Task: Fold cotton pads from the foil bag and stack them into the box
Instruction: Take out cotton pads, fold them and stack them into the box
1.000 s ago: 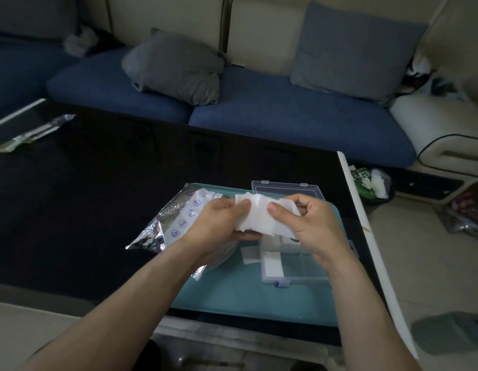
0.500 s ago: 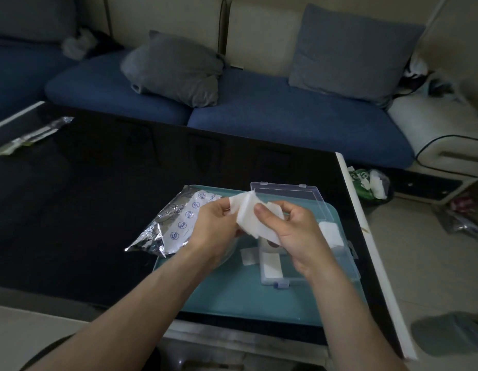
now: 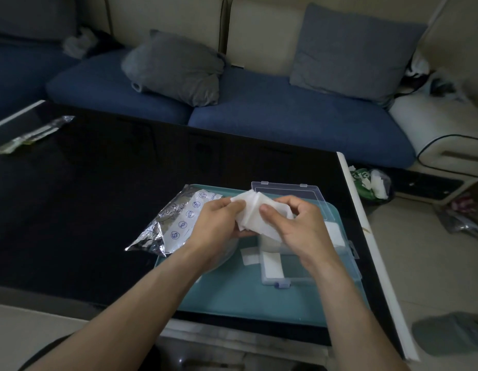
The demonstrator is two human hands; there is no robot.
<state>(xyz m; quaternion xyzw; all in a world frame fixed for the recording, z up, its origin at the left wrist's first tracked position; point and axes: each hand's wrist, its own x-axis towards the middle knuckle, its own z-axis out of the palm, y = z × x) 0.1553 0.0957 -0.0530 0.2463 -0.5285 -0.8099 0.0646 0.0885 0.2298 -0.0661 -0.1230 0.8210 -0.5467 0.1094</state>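
Both hands hold a white cotton pad (image 3: 255, 212) above the teal tray (image 3: 248, 298). My left hand (image 3: 219, 223) pinches its left edge and my right hand (image 3: 294, 226) grips its right side with the thumb on top. The pad is creased and partly folded. Below my right hand lies the clear plastic box (image 3: 307, 269), lid open toward the sofa, with folded white pads (image 3: 271, 265) inside. The silver foil bag (image 3: 173, 223) lies left of my hands, partly on the tray's edge.
A loose white pad (image 3: 249, 255) lies on the tray beside the box. The tray sits at the right end of a black glass table (image 3: 85, 196). A thin foil wrapper (image 3: 32, 135) lies at the far left. A blue sofa stands behind.
The pad went from spread between both hands to creased and folded over; my hands moved closer together and shifted slightly over the box.
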